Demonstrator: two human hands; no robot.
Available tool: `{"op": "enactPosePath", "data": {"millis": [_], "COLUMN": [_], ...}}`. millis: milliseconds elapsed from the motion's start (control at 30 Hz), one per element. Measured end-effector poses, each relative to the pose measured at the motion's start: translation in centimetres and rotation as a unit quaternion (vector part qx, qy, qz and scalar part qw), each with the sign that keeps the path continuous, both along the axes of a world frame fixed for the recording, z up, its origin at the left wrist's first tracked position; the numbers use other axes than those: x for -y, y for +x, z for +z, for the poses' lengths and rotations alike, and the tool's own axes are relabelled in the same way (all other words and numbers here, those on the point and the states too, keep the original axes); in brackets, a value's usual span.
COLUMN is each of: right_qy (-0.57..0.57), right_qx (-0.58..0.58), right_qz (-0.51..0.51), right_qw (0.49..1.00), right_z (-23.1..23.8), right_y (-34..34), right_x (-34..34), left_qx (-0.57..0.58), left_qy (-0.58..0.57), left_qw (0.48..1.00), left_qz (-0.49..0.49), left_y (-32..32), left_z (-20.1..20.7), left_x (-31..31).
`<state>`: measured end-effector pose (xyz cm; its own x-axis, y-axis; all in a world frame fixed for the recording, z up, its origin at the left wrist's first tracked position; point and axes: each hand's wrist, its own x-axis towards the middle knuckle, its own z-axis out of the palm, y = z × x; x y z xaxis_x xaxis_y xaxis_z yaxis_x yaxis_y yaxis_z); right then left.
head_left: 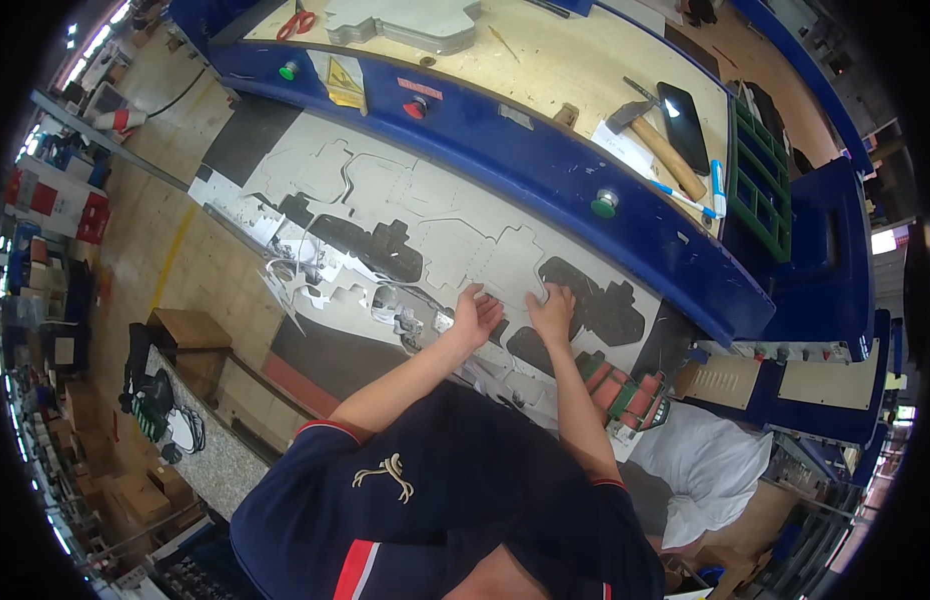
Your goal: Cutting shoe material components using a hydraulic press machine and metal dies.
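Note:
A pale grey sheet piece with a stepped outline and rows of small holes [495, 262] lies in front of me, among other cut outlines in the same grey sheet [405, 185]. At its near edge is my left hand [479, 319], palm turned inward, fingers loosely apart. My right hand [553, 313] is at the near right corner of the piece, thumb and fingers closed on its edge; the fingertips are partly hidden. Dark cut-out openings [597, 305] show beside my right hand. White and grey scraps [325, 262] lie to the left of my left hand.
A blue machine beam [505, 150] with green and red buttons crosses behind the sheet. On the ledge above it are stacked grey pieces [405, 22], red scissors [297, 25], a hammer [665, 155], a phone [683, 125] and markers [718, 188]. A green-and-red block [625, 392] sits near my right forearm.

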<state>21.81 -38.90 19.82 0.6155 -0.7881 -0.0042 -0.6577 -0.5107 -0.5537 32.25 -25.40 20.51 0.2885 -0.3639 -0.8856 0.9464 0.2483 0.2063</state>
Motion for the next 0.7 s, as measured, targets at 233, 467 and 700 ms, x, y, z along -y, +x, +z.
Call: {"op": "enactPosePath", "data": {"millis": [233,467,700], "right_qy": [0.315,0.475,0.336], "right_qx": [0.029,0.153,0.120], "right_qz": [-0.006,-0.061,0.045], "right_qw": [0.948,0.864,0.933], "right_z": [1.6,1.9,4.2], "right_y": [0.9,-0.3,1.6], "right_x": [3.7,3.8,3.8], "left_qx": [-0.039,0.064,0.128], "left_qy": [-0.004,-0.007,-0.085], "left_qw": [0.998,0.990,0.976], "left_qz": [-0.054,-0.127,-0.157], "left_y": [0.9,0.6,0.5], "left_z": [-0.6,-2.2,-2.7], "left_x": [1.6,2.3,0.0]}}
